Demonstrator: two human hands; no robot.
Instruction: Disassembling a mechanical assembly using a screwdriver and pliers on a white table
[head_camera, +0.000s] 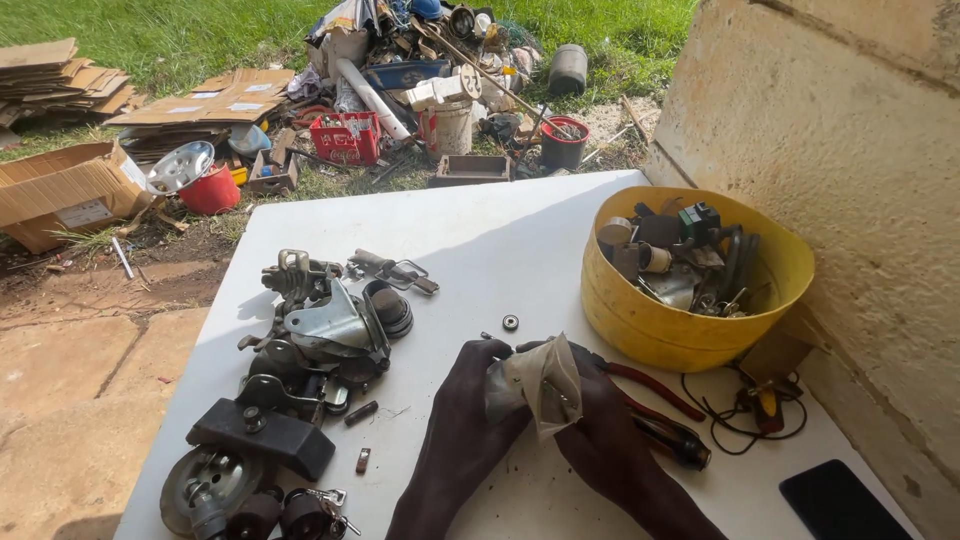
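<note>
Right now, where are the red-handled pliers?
In the head view, the red-handled pliers lie on the white table, just right of the right hand, in front of the yellow tub.

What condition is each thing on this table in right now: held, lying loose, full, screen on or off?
Small clear plastic bag: crumpled, held by both hands.
Left hand: closed on the bag.
Right hand: closed on the bag.
Yellow bowl: upright, filled with small metal parts.
Red-handled pliers: lying flat, untouched.
Phone: lying flat, screen dark.
Caster wheel pile: heaped loose.
Small bearing: lying alone.
</note>
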